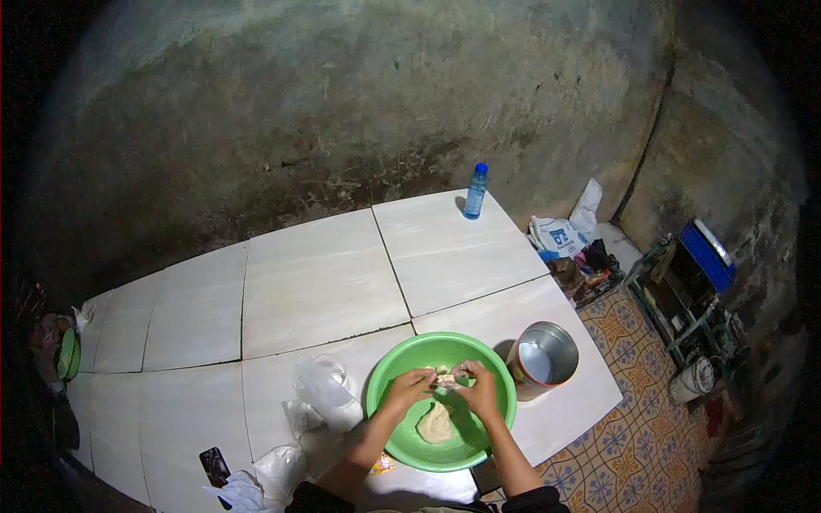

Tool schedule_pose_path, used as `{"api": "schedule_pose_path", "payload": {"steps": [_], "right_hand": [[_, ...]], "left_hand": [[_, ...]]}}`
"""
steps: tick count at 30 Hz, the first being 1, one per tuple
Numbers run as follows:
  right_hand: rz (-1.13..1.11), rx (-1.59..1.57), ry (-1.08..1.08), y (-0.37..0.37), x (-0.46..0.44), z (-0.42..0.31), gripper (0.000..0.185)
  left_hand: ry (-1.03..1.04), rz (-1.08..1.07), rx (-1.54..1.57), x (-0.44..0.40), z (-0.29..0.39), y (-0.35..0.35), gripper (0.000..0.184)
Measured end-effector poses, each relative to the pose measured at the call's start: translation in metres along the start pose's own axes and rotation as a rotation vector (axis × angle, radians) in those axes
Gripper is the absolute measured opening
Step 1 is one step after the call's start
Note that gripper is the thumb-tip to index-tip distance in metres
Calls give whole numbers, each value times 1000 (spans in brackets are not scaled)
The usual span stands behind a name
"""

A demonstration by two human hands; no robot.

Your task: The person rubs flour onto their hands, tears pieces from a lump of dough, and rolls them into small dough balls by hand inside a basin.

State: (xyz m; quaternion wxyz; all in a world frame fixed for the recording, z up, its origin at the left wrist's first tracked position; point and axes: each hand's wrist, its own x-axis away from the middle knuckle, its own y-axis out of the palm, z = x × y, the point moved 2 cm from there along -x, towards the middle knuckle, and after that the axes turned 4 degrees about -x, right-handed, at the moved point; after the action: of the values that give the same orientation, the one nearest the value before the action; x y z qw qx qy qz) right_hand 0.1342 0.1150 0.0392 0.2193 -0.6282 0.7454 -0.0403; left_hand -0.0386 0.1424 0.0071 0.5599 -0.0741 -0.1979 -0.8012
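Observation:
A wide green basin [385, 427] stands near the front edge of the tiled table. In it lies a lump of pale dough [434, 424]. Above the basin, my left hand [412, 389] and my right hand [475, 386] meet, with fingers closed around a small piece of dough [445, 379] between them. Bits of dough cling to the fingers of my right hand. Close to the basin's right side is an open metal tin [547, 356].
Left of the basin are clear plastic bags [329, 398] and a white bag [280, 470]. A phone [215, 467] lies farther left. A blue-capped bottle [475, 193] stands at the back. Beyond the table's right edge are patterned floor tiles [616, 410], bags [564, 235] and a bucket [693, 380].

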Motion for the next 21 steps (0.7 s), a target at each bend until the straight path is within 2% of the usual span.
{"api": "schedule_pose_path", "payload": {"steps": [1,2,3,5,7,9,10,11,13,14,16,19,21], "right_hand": [[41,12,-38,-1,0,1,32],[9,114,-171,-1,-2,2,32],[11,116,-170,0,-1,3,32],[100,295,-297,2,2,2,34],[79,240,-292,3,3,-10,34],[24,159,-127,7,3,-1,30],[-24,189,-136,8,5,-1,22],[-25,190,-138,10,6,-2,22],[-11,63,-127,14,8,-3,15],[-22,70,-84,15,8,3,13],[-81,71,-107,12,4,0,15],[-187,125,-158,5,1,-5,22],[-212,87,-65,1,0,-12,25]], "left_hand": [[0,-2,0,-2,-1,-3,31],[-102,-159,161,-4,-3,-4,32],[-205,-316,323,-4,-4,-4,33],[-157,-352,345,-5,-6,-6,32],[-185,-344,351,-12,-14,-11,31],[-180,-320,368,-15,-22,-15,32],[-167,-318,402,-18,-24,-15,32],[-153,-317,438,-20,-27,-15,33],[-152,-310,487,-22,-34,-16,35],[-135,-238,499,-23,-37,-16,35],[-95,-103,503,-23,-37,-15,34],[-36,-53,457,-19,-30,-16,32],[-31,-47,391,-13,-23,-12,35]]}}
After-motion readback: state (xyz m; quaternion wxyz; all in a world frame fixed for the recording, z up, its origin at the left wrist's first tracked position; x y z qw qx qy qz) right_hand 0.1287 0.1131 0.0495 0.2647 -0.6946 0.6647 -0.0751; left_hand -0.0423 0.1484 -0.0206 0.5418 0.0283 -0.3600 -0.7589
